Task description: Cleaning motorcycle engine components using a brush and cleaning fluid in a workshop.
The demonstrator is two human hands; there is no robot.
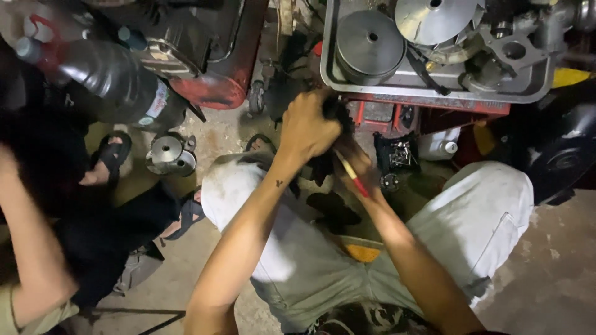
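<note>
— What have your hands got hold of?

— My left hand (308,127) is clenched around a dark, greasy lump of a part (338,111), just under the front lip of the metal tray (434,87); its exact shape is lost in shadow. My right hand (360,166) sits just below it, its grip closed on a slim brush (351,174) with a pale wooden shaft and a red end; the brush runs slantwise between my fingers, its upper end up toward the dark part.

— And what's in the tray?

— It is dull grey sheet metal with rounded corners; a heavy dark drum (369,44) with a centre hole sits at its left, a bright, polished cone-shaped disc (434,18) beside it, then rough cast housings (509,53) at the right; the tray rests on a red frame (434,107).

— Around you?

— My pale, stained trousers (484,217) spread over a gritty concrete floor (552,273); a small shiny cylinder part (171,155) stands on the floor to my left, near another person's sandalled foot (108,158); that person's bare arm (28,248) reaches in at the far left; a smoky plastic bottle (105,77) lies tilted above.
</note>
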